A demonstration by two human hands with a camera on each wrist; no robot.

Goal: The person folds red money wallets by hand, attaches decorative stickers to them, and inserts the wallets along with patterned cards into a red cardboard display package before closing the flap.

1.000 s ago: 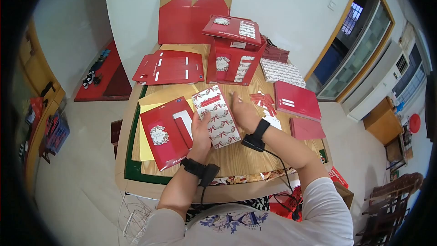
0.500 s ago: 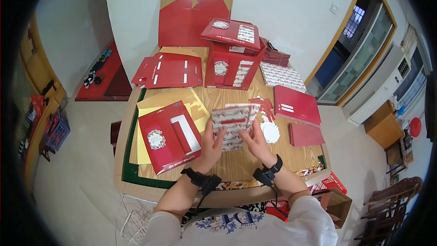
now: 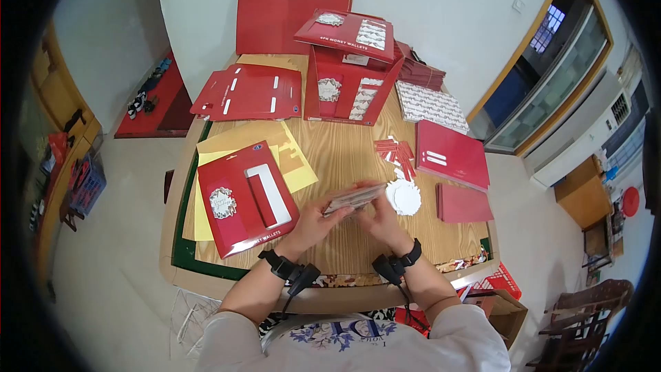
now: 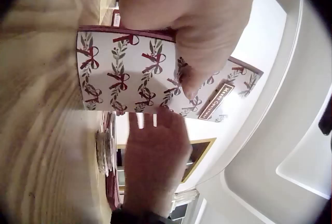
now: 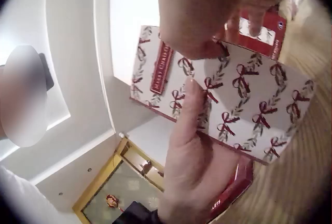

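Observation:
Between both hands, above the table, is a stack of white wallets (image 3: 354, 197) printed with wreaths and red bows, seen nearly edge-on in the head view. My left hand (image 3: 311, 226) grips its left side, and my right hand (image 3: 385, 224) holds the opposite side. In the left wrist view the left thumb lies across the patterned wallet (image 4: 116, 71), beside a red "Merry Christmas" label (image 4: 216, 101); the right fingers meet the lower edge. The right wrist view shows the left thumb on the patterned face (image 5: 249, 89) and the right hand (image 5: 207, 11) at the upper edge.
A red window package (image 3: 241, 213) lies on yellow sheets (image 3: 303, 171) at left. Behind stand a red display box (image 3: 348, 96) and flat red cartons (image 3: 251, 96). White round tags (image 3: 404, 197), red labels (image 3: 406, 158) and red stacks (image 3: 454, 155) lie to the right.
My right hand has come back from beside the labels to the wallets. Both hands have tilted them from face-up to nearly edge-on and lowered them slightly.

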